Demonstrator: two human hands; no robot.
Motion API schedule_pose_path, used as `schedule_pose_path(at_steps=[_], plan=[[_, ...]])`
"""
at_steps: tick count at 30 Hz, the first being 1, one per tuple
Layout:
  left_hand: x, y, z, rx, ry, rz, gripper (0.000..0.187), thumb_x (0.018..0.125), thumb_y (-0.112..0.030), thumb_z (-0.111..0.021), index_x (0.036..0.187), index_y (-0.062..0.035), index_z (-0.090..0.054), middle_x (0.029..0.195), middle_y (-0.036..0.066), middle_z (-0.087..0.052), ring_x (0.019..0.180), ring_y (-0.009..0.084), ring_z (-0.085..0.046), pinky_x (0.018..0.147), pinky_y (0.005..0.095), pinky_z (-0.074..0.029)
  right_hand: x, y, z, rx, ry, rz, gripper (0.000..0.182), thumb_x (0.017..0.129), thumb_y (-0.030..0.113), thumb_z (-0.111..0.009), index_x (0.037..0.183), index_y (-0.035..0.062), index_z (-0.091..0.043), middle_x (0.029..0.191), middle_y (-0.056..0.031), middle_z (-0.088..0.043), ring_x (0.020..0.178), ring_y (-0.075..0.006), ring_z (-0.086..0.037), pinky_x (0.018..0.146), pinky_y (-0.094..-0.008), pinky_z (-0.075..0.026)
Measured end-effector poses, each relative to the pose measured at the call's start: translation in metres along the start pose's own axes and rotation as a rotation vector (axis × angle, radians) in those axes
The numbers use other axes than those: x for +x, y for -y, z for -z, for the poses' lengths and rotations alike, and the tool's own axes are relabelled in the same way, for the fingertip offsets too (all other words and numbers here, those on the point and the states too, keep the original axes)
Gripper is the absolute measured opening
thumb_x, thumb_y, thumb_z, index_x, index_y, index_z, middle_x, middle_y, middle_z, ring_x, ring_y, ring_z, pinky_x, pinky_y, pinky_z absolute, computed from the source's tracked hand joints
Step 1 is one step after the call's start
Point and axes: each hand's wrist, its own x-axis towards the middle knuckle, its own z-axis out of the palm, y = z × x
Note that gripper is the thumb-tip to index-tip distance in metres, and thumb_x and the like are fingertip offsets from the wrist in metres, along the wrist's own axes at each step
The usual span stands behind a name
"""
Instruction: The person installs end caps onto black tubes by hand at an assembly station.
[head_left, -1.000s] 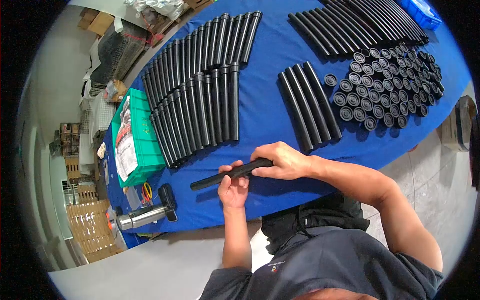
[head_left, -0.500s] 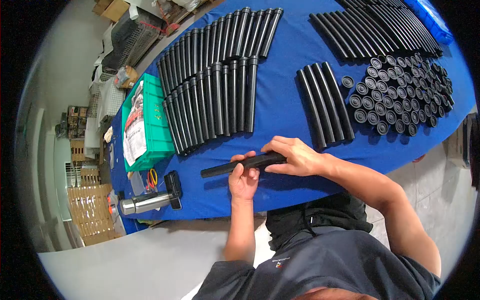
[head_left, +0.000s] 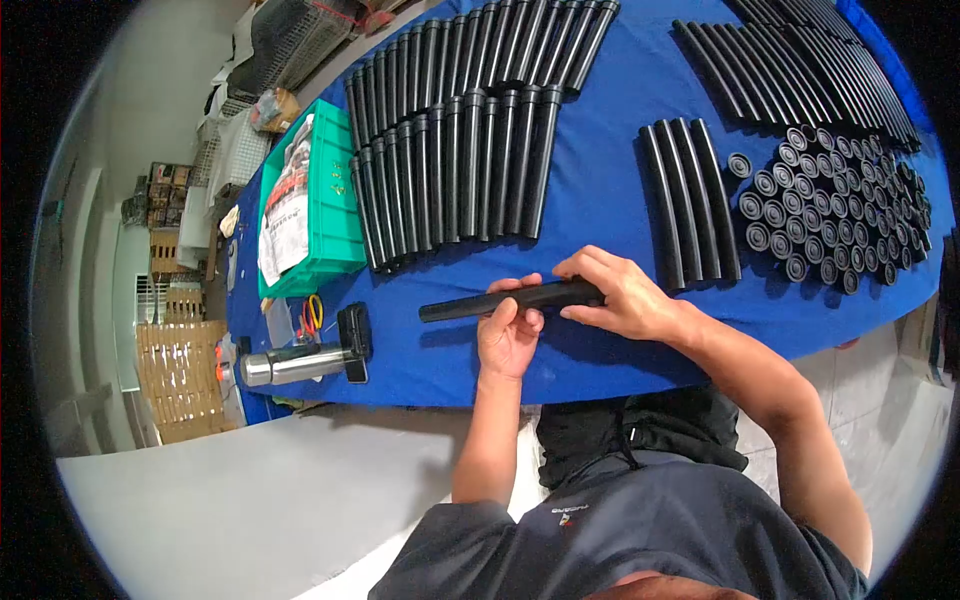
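A black tube lies nearly level above the blue cloth near the table's front edge. My left hand wraps round its middle from below, thumb on the near side. Around the tube's right end, my right hand has its fingers closed, and that end is hidden under them. Up and to the right, several loose black tubes lie side by side. One round black cap sits apart from a large cluster of caps. Two rows of capped tubes lie beyond my left hand.
A green crate with printed paper stands at the left. In front of it are scissors, a steel bottle and a black stand. More thin tubes cover the far right of the blue table.
The camera view has shifted, so the table items appear farther right and slightly higher. Both hands keep their hold on the tube, with little visible change between them.
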Motion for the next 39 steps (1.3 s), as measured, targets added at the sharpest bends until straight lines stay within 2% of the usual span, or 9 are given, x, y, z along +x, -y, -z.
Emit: schedule_pose_path(at_steps=[4,5,11,14,17,20,29,32,39], plan=[[-0.003,-0.001,-0.004,-0.016,0.055,-0.001,0.029,0.092,-0.007,-0.067,0.120,-0.0042,-0.060,0.127,0.027,-0.061,0.077,0.0233,-0.068,0.065,0.0341,-0.057,0.000,0.004,0.005,0.098,0.154,-0.147,0.034,0.084,0.022,-0.073,0.107,-0.0006,-0.061,0.087,-0.0209,-0.064,0.082,-0.0390,-0.065,0.073,-0.0438,-0.051],[-0.003,-0.001,-0.005,-0.023,0.083,0.001,0.029,0.092,-0.007,-0.067,0.120,-0.0043,-0.060,0.127,0.027,-0.061,0.077,0.0230,-0.068,0.065,0.0340,-0.057,0.001,0.011,0.010,0.131,0.251,-0.335,0.034,0.084,0.021,-0.073,0.107,-0.0014,-0.060,0.087,-0.0212,-0.064,0.082,-0.0390,-0.065,0.073,-0.0433,-0.050],[0.001,-0.001,0.001,-0.016,0.026,-0.007,0.029,0.092,-0.010,-0.067,0.120,-0.0058,-0.061,0.126,0.027,-0.062,0.075,0.0222,-0.068,0.064,0.0333,-0.057,-0.002,0.000,-0.002,-0.035,0.012,0.019,0.035,0.085,0.023,-0.074,0.105,-0.0017,-0.061,0.088,-0.0212,-0.064,0.083,-0.0380,-0.065,0.072,-0.0435,-0.051],[0.000,-0.002,-0.002,-0.014,0.050,0.006,0.028,0.092,-0.011,-0.068,0.119,-0.0062,-0.061,0.126,0.027,-0.062,0.075,0.0221,-0.068,0.064,0.0329,-0.057,-0.002,-0.003,0.002,-0.013,0.101,-0.020,0.036,0.084,0.020,-0.074,0.110,-0.0006,-0.060,0.092,-0.0207,-0.063,0.087,-0.0378,-0.065,0.074,-0.0443,-0.052],[0.000,-0.001,-0.003,0.006,0.084,-0.003,0.027,0.092,-0.011,-0.067,0.119,-0.0061,-0.062,0.126,0.027,-0.063,0.075,0.0218,-0.068,0.065,0.0325,-0.057,0.005,0.013,0.016,0.085,0.360,-0.419,0.035,0.083,0.016,-0.073,0.111,0.0007,-0.059,0.097,-0.0205,-0.061,0.092,-0.0388,-0.063,0.076,-0.0452,-0.052],[0.000,-0.001,-0.002,-0.010,0.036,-0.013,0.027,0.092,-0.010,-0.067,0.119,-0.0061,-0.062,0.126,0.027,-0.062,0.075,0.0219,-0.068,0.065,0.0324,-0.057,-0.001,0.000,0.003,-0.017,0.082,-0.027,0.033,0.084,0.017,-0.072,0.108,0.0000,-0.059,0.094,-0.0204,-0.062,0.090,-0.0386,-0.064,0.076,-0.0452,-0.052],[0.001,-0.003,-0.001,-0.022,0.082,0.008,0.026,0.093,-0.009,-0.066,0.118,-0.0062,-0.062,0.126,0.027,-0.062,0.075,0.0219,-0.068,0.065,0.0323,-0.057,0.000,0.006,0.009,0.047,0.208,-0.185,0.033,0.082,0.016,-0.073,0.106,-0.0008,-0.059,0.095,-0.0201,-0.063,0.090,-0.0387,-0.064,0.078,-0.0456,-0.052],[0.001,-0.001,0.001,-0.016,0.047,-0.008,0.027,0.093,-0.009,-0.066,0.120,-0.0062,-0.062,0.127,0.027,-0.062,0.076,0.0223,-0.068,0.065,0.0325,-0.058,0.000,0.000,0.003,0.000,0.075,-0.023,0.031,0.082,0.015,-0.074,0.105,-0.0006,-0.060,0.090,-0.0190,-0.063,0.086,-0.0383,-0.064,0.076,-0.0444,-0.051],[0.001,-0.001,-0.003,0.011,0.033,-0.008,0.032,0.094,-0.013,-0.066,0.124,-0.0050,-0.061,0.127,0.026,-0.062,0.077,0.0229,-0.068,0.066,0.0331,-0.058,0.001,0.000,0.006,0.069,0.087,-0.166,0.031,0.080,0.016,-0.076,0.104,-0.0004,-0.064,0.086,-0.0181,-0.065,0.080,-0.0350,-0.066,0.072,-0.0423,-0.051]])
